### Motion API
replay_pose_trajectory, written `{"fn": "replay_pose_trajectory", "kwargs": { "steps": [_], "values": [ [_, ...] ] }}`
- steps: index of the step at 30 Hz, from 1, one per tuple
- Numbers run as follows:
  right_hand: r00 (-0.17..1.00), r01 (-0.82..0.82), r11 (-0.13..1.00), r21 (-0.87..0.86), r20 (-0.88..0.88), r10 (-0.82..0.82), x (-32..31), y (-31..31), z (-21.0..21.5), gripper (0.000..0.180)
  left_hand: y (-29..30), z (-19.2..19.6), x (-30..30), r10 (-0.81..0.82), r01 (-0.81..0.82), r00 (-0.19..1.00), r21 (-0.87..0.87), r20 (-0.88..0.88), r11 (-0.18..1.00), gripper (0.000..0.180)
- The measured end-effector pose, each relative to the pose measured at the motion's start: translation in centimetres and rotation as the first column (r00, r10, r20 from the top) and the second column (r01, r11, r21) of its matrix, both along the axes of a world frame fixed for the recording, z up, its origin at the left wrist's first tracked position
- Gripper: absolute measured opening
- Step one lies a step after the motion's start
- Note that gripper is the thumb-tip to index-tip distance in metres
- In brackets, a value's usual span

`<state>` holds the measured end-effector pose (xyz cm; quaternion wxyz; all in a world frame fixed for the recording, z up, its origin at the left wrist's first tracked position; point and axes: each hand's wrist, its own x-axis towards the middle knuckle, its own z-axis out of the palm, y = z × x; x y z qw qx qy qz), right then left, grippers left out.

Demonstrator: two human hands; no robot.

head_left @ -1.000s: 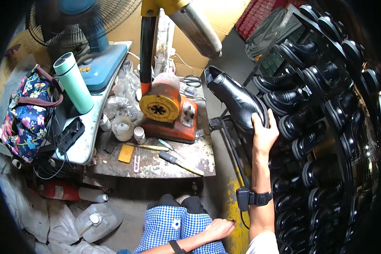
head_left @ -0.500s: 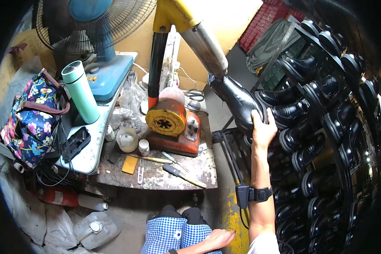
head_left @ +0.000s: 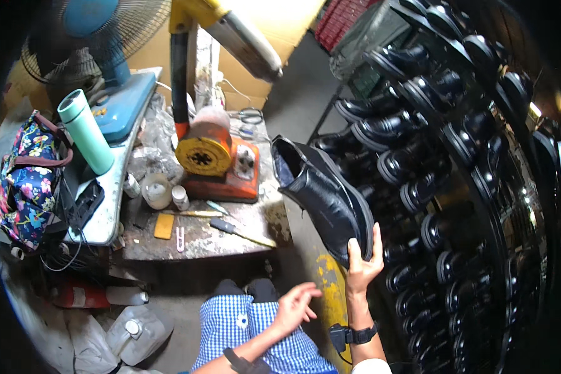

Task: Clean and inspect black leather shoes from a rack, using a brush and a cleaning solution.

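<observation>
Black boot (head_left: 330,199) is up in the air, tilted, opening toward upper left, toe end toward lower right. In view its opening overlaps the right edge of the workbench (head_left: 265,215); whether they touch, can't tell. Metal tube (head_left: 246,47) ends above the opening, apart from it. Strip of bare floor (head_left: 296,65) runs behind, between bench and racked shoes (head_left: 383,131); these sit close on the boot's right, so room is tight that side. More room below the bench's front edge, toward the lap.

Right hand (head_left: 363,265) clamps the boot's toe end: thumb on the upper, fingers round the sole side. Left hand (head_left: 295,308) is empty, fingers loosely spread, over the checked apron (head_left: 224,324). Boot extends up and left from the right hand; it is above and right of the left hand, clear of it. Yellow beam (head_left: 331,280) shows between the hands.

On the bench: orange machine (head_left: 224,190) with yellow round face, dark-handled tool (head_left: 240,232), yellow block (head_left: 164,226), small white bottle (head_left: 180,197), scissors (head_left: 250,115) at the back. Further left, side table carries mint flask (head_left: 87,134), blue fan (head_left: 90,15), flowered bag (head_left: 31,187).
</observation>
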<state>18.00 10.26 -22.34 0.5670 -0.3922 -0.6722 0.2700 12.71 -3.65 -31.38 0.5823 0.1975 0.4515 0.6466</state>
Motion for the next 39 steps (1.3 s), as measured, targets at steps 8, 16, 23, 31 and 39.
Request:
{"fn": "replay_pose_trajectory", "kwargs": {
  "steps": [8, 16, 23, 31, 39],
  "values": [
    [0.998, -0.062, 0.983, -0.172, -0.028, 0.058, 8.6, -8.7, -1.3, 0.059, 0.3, 2.7, -2.7, -0.070, 0.072, 0.996, -0.029, 0.050, 0.997, 0.038],
    [0.998, -0.048, 0.987, -0.153, 0.029, 0.053, 10.7, -12.3, -1.9, 0.064, -3.2, 2.3, -1.5, 0.110, -0.111, 0.992, 0.004, 0.054, 0.994, 0.016],
    [0.997, -0.083, 0.962, -0.261, -0.010, 0.083, 10.8, -13.2, -2.1, 0.061, -4.6, 4.2, -1.9, 0.239, -0.230, 0.952, -0.070, 0.192, 0.971, 0.017],
    [0.819, -0.415, 0.610, -0.675, -0.569, -0.073, 11.4, -13.7, -2.2, 0.046, -4.2, 7.8, -5.1, 0.113, -0.113, 0.993, 0.031, -0.016, 0.993, 0.026],
    [0.808, -0.428, 0.524, -0.736, -0.572, -0.143, 12.0, -14.8, -3.0, 0.043, -5.4, 7.2, -1.7, 0.355, -0.182, 0.515, 0.305, -0.780, 0.935, 0.011]
  ]
}}
